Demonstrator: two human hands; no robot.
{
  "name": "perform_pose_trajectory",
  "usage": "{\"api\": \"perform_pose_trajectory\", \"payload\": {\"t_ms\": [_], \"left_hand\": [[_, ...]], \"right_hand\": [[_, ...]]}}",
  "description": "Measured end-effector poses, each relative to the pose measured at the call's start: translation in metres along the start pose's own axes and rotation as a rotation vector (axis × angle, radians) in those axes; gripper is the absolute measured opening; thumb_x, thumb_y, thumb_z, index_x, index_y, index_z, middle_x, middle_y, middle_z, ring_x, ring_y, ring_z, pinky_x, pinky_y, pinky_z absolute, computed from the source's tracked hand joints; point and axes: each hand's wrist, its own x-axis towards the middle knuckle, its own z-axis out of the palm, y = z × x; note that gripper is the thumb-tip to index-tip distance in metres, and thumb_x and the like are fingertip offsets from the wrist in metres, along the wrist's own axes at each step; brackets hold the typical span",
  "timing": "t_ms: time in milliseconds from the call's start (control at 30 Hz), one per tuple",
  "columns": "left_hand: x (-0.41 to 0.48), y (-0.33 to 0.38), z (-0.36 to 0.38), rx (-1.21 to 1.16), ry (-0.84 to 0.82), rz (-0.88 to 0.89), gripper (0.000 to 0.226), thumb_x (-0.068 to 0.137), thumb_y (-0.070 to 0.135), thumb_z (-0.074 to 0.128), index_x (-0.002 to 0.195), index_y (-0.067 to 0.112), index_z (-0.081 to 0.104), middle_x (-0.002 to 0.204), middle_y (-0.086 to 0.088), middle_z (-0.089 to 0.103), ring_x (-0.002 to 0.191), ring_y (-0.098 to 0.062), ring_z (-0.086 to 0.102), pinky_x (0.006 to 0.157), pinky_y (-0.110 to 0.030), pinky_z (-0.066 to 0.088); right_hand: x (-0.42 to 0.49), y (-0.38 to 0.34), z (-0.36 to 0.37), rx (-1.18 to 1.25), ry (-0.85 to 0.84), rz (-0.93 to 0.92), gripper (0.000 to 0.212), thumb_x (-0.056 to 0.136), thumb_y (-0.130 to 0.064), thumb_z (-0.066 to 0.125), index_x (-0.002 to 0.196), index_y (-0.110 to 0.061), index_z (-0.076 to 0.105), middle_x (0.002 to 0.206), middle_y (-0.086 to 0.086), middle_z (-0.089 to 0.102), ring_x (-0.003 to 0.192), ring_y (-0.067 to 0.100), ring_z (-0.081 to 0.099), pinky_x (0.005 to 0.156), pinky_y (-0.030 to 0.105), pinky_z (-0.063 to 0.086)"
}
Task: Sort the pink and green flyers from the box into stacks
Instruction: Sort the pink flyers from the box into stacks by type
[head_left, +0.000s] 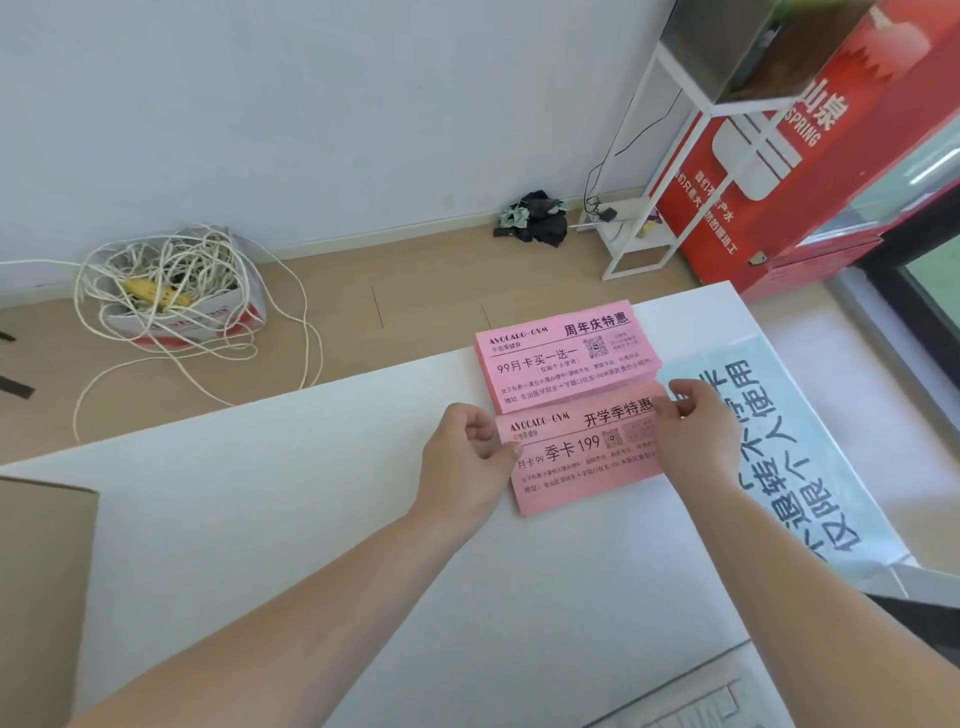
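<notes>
Two stacks of pink flyers lie on the white table (311, 519). The far pink stack (563, 358) sits near the table's back edge. The near pink stack (582, 462) lies just in front of it, almost touching. My left hand (467, 457) pinches the left end of the near stack's top pink flyer. My right hand (696, 431) pinches its right end. No green flyers are in view. A corner of the brown cardboard box (41, 582) shows at the left edge of the table.
A pale blue printed sheet (779, 457) lies on the table right of the stacks. On the floor beyond are a box tangled with white rope (171, 291), a dark cloth heap (535, 218), a white metal stand (649, 208) and a red cabinet (810, 156).
</notes>
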Motion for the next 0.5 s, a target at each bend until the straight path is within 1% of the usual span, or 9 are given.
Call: {"api": "perform_pose_trajectory", "payload": {"t_ms": [33,100,167,200,267,333,400,500], "left_hand": [[-0.002,-0.001,-0.002,0.0,0.001,-0.009,0.027,0.09,0.015,0.075,0.107,0.022,0.055,0.109,0.01,0.061,0.083,0.001,0.067,0.074,-0.017,0.05],[-0.007,-0.003,-0.007,-0.011,0.013,-0.032,0.024,0.091,0.013,0.071,0.107,0.024,0.056,0.112,0.01,0.062,0.093,0.002,0.065,0.075,-0.015,0.048],[-0.015,-0.003,-0.011,-0.014,-0.009,-0.074,0.02,0.092,0.015,0.07,0.103,0.026,0.059,0.11,0.008,0.064,0.098,0.001,0.064,0.074,-0.015,0.048],[-0.02,-0.004,-0.011,-0.017,-0.033,-0.096,0.018,0.092,0.016,0.069,0.102,0.028,0.06,0.11,0.007,0.065,0.1,0.001,0.063,0.073,-0.016,0.047],[-0.029,-0.006,-0.007,-0.042,-0.081,-0.121,0.017,0.094,0.014,0.065,0.102,0.029,0.062,0.112,0.01,0.064,0.106,0.003,0.061,0.073,-0.015,0.045],[-0.036,-0.008,-0.003,-0.086,-0.112,-0.135,0.02,0.095,0.011,0.06,0.104,0.029,0.062,0.116,0.014,0.064,0.112,0.007,0.057,0.073,-0.013,0.043],[-0.038,-0.008,0.0,-0.122,-0.137,-0.166,0.023,0.096,0.01,0.058,0.107,0.03,0.062,0.117,0.015,0.064,0.112,0.01,0.056,0.072,-0.013,0.042],[-0.038,-0.006,0.004,-0.153,-0.157,-0.198,0.027,0.095,0.01,0.058,0.11,0.032,0.061,0.117,0.014,0.069,0.107,0.008,0.061,0.068,-0.011,0.043]], "right_hand": [[0.001,0.001,0.001,0.005,-0.004,0.006,0.036,0.105,-0.024,0.053,0.14,-0.019,0.054,0.109,-0.006,0.061,0.099,0.021,0.057,0.08,0.035,0.041],[0.001,0.005,0.002,0.01,-0.01,-0.006,0.04,0.103,-0.027,0.054,0.143,-0.019,0.052,0.118,-0.004,0.062,0.104,0.021,0.058,0.083,0.038,0.045],[-0.004,0.01,0.002,-0.026,-0.02,-0.037,0.047,0.1,-0.033,0.058,0.145,-0.021,0.049,0.134,0.001,0.059,0.115,0.025,0.059,0.091,0.043,0.049],[-0.008,0.012,0.001,-0.055,-0.035,-0.046,0.052,0.098,-0.035,0.061,0.147,-0.022,0.047,0.139,0.003,0.056,0.121,0.026,0.056,0.096,0.045,0.049],[-0.016,0.016,-0.002,-0.126,-0.085,-0.072,0.064,0.093,-0.039,0.068,0.15,-0.024,0.043,0.145,0.004,0.051,0.133,0.028,0.048,0.106,0.049,0.044],[-0.023,0.017,-0.007,-0.198,-0.152,-0.113,0.078,0.086,-0.046,0.076,0.152,-0.026,0.04,0.148,0.002,0.048,0.14,0.027,0.041,0.111,0.049,0.04],[-0.025,0.019,-0.012,-0.232,-0.245,-0.125,0.097,0.075,-0.05,0.086,0.155,-0.028,0.036,0.151,0.0,0.046,0.143,0.027,0.038,0.115,0.051,0.037],[-0.022,0.024,-0.017,-0.261,-0.357,-0.108,0.12,0.062,-0.045,0.095,0.16,-0.029,0.027,0.156,0.0,0.04,0.146,0.028,0.033,0.119,0.053,0.032]]}}
